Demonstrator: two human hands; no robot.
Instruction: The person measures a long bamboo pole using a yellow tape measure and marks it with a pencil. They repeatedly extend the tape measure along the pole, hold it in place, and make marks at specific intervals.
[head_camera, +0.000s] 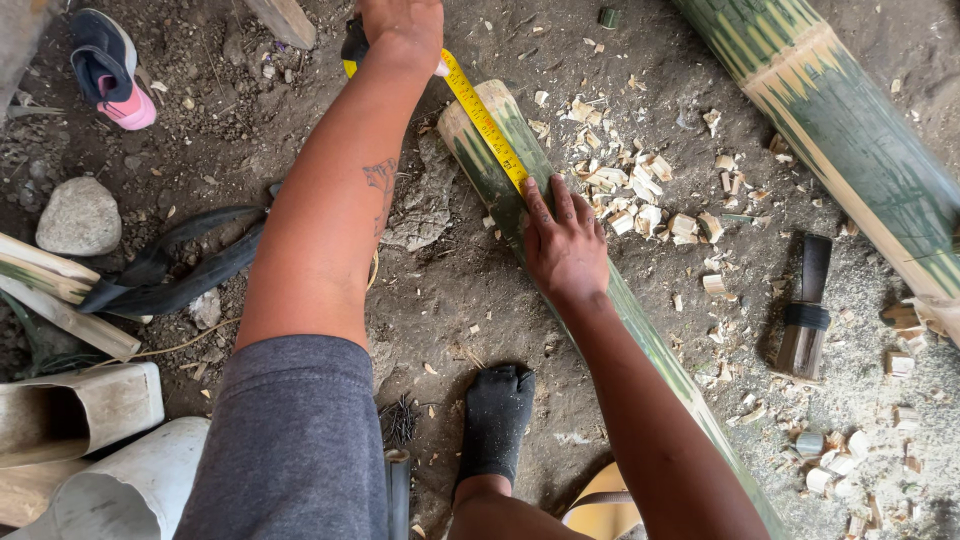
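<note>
Head view, yellow tape measure (487, 125) between hands

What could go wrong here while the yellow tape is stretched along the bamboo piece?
The right hand pins the yellow tape only with its fingers, so the tape might slip. The bamboo piece is rounded and lies on loose dirt, so it may roll. Wood chips could hurt the socked foot.

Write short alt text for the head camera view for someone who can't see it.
A person stretches a yellow tape measure along a split green bamboo piece on dirt ground, left hand at its far end, right hand pressing the tape down. Wood chips lie scattered nearby.
</note>
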